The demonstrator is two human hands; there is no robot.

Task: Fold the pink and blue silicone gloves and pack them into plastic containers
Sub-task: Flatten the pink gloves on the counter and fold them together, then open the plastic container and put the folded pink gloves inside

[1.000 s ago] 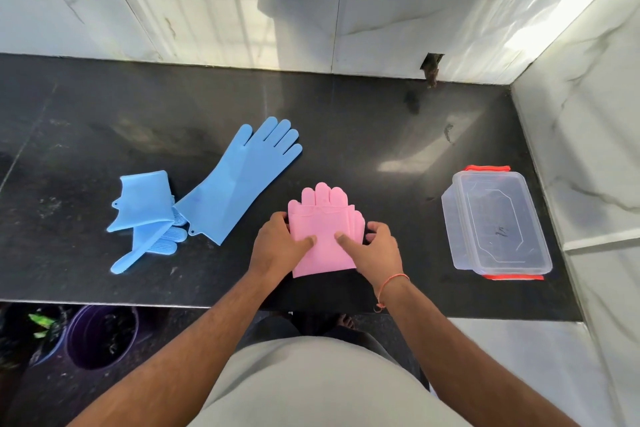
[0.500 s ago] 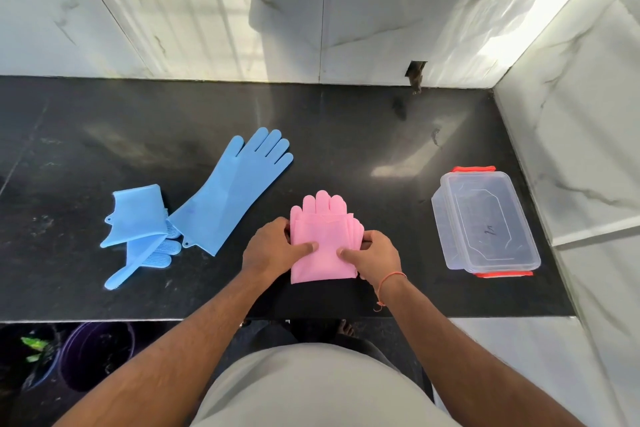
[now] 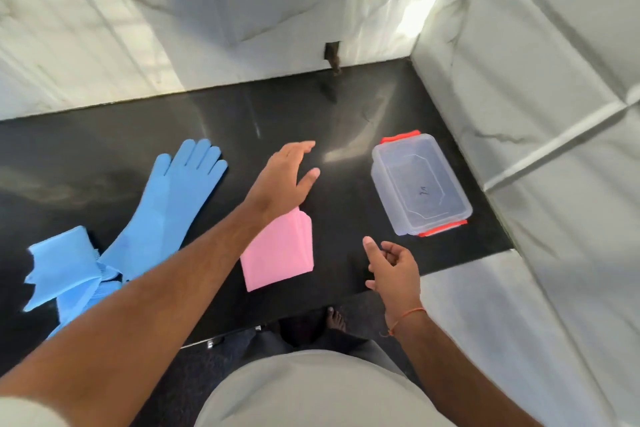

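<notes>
Both hands have come off the folded pink glove [image 3: 278, 255] since a moment ago. Left hand [image 3: 282, 178] now hangs spread and empty just past the glove, reaching toward the lidded plastic container [image 3: 420, 184]. Right hand [image 3: 391, 265] sits loosely curled beside the glove, holding nothing. So pink folding looks done and packing is next, which probably means popping that lid first. Far side of the pink glove from the container: one blue glove [image 3: 166, 204] flat, another blue glove [image 3: 64, 267] half folded.
</notes>
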